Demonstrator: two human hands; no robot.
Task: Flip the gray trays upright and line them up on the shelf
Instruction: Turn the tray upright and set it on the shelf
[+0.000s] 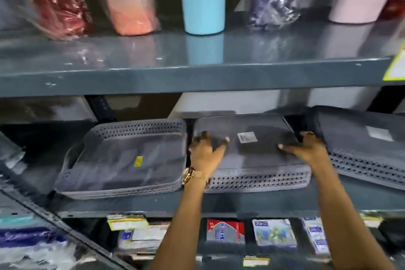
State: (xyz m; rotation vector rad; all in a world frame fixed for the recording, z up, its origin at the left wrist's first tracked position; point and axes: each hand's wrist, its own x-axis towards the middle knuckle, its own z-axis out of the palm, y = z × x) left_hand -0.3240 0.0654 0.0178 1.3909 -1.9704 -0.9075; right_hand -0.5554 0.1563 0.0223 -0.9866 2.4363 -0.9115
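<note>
Dim, motion-blurred, glare on plastic

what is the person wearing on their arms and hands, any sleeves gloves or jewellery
Both forearms are bare as far as the frame shows: no sleeves, no gloves. The left hand has a gold-coloured metal watch with a link band on its wrist. The right hand and its wrist carry nothing visible. No rings can be made out; the picture is blurred.

blue tumbler (202,0), wrapped tumblers (129,0), packets below (225,231)
</note>
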